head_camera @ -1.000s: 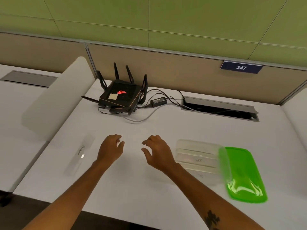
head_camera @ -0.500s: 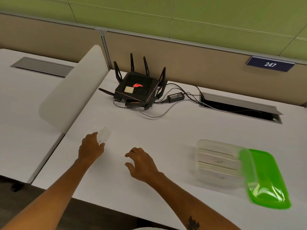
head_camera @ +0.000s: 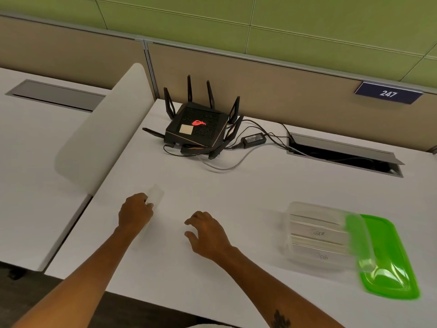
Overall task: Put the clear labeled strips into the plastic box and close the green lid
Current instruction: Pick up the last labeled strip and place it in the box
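A clear labeled strip [head_camera: 156,194] lies on the white desk at centre left, its far end sticking out past my fingers. My left hand [head_camera: 135,213] is curled over its middle, gripping it. My right hand [head_camera: 206,229] hovers just right of it, fingers loosely bent and holding nothing. The clear plastic box [head_camera: 315,235] stands open at the right with labeled strips stacked inside. Its green lid [head_camera: 387,259] is flipped out to the right and lies flat on the desk.
A black router [head_camera: 196,130] with antennas, a power brick [head_camera: 253,139] and cables sit at the back of the desk. A cable tray opening [head_camera: 343,155] lies behind the box. A white divider panel [head_camera: 104,129] rises at the left edge.
My left hand moved left onto the strip and closed over it. The right hand followed left, away from the box. The view shifted, so box and lid now sit further right.
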Tool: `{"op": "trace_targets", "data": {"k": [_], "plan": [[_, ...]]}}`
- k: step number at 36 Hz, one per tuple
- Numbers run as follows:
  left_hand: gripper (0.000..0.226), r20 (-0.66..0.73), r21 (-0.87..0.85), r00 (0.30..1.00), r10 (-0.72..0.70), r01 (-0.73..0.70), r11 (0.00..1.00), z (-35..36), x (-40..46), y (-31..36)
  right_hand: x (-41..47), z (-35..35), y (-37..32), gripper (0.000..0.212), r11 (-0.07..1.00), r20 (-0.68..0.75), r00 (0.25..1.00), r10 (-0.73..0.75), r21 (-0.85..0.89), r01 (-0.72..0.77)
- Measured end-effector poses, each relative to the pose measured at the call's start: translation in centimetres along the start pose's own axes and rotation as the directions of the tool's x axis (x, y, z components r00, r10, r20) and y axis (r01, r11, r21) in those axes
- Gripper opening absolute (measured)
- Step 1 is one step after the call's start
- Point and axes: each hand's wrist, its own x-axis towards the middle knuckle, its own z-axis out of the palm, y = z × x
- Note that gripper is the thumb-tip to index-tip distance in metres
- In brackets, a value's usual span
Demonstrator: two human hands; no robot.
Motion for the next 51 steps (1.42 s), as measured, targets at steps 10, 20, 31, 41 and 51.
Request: {"op": "trace_targets", "data": {"k": [10, 20, 31, 41, 51], "plan": [[0.023, -0.01, -0.268, 0.999, -0.033, 0.029, 0.963, -0.4, -0.6, 4.6, 1.3, -1.0, 0.4, 0.047, 0.983, -0.045, 0.993, 0.113, 0.149, -0.105], [0.009, 0.246, -0.717, 0.965, -0.089, 0.243, 0.653, -0.4, -4.6, 14.2, 2.4, -5.3, 2.4, 0.089, 0.871, -0.074, 0.942, 0.328, 0.41, -0.271], [0.012, 0.358, -0.865, 0.932, 0.054, 0.309, 0.396, 1.3, -9.4, 22.3, -1.6, -14.1, 7.1, 0.071, 0.898, -0.229, 0.926, 0.301, 0.396, -0.194], [0.02, 0.384, -0.893, 0.901, 0.204, 0.307, 0.328, 3.9, -14.0, 28.6, -7.1, -21.2, 12.0, 0.073, 0.923, -0.182, 0.941, 0.285, 0.317, -0.218], [0.037, 0.388, -0.907, 0.856, 0.342, 0.287, 0.309, 7.1, -18.1, 32.6, -12.0, -26.3, 17.0, 0.07, 0.967, -0.121, 0.965, 0.231, 0.143, -0.213]]}}
